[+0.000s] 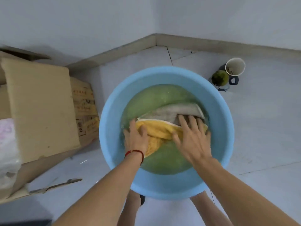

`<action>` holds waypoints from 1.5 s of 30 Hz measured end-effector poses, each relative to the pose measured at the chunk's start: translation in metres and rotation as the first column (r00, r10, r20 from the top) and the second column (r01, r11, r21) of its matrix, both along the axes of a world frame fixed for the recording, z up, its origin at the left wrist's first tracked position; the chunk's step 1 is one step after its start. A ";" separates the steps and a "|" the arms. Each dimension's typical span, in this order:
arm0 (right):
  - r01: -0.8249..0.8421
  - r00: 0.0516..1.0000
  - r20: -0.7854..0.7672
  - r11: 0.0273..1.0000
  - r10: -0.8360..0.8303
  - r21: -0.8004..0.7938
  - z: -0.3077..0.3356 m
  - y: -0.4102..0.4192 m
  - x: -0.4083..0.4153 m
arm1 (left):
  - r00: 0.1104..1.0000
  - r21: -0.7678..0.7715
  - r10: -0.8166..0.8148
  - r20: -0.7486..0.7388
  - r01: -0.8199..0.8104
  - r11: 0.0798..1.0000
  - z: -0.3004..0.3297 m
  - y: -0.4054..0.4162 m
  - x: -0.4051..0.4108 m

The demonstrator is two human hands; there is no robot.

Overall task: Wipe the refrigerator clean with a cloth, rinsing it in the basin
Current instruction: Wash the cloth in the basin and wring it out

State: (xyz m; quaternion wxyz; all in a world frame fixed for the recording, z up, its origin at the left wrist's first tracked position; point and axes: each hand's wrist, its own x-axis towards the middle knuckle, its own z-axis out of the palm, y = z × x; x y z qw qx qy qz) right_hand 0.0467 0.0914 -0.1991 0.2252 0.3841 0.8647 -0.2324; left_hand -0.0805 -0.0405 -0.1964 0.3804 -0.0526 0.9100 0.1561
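Observation:
A round light-blue basin [218, 111] stands on the floor in front of me, holding greenish water. A cloth with a yellow side [160, 130] and a grey side lies wet in the water. My left hand [136, 137], with a red string on the wrist, grips the yellow part at its left end, thumb over the fabric. My right hand [192, 136] lies on the cloth's right part with fingers spread and fairly straight, pressing it down into the water. The refrigerator is out of view.
Open cardboard boxes [40, 101] stand to the left against the wall. A white paper cup [235, 66] and a green round object on a small blue item [219, 78] sit at the back right. The basin is near a wall corner on a pale tiled floor.

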 end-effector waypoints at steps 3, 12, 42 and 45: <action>0.296 0.951 -0.099 0.955 -0.294 0.012 -0.018 -0.022 -0.031 | 0.998 0.032 -0.025 -0.055 0.027 0.999 -0.028 0.008 0.016; 0.061 0.994 0.103 0.981 -0.042 -0.183 -0.030 -0.010 -0.066 | 0.994 0.133 0.108 -0.023 -0.104 0.986 -0.034 0.024 0.011; 0.629 0.629 -0.078 0.565 -0.773 -0.534 -0.011 -0.051 -0.084 | 0.468 0.043 0.675 0.570 -0.837 0.545 -0.037 0.032 -0.003; 0.661 0.525 -0.122 0.494 -0.842 -0.565 0.001 -0.054 -0.089 | 0.454 0.079 0.667 0.591 -0.855 0.512 -0.042 0.035 -0.001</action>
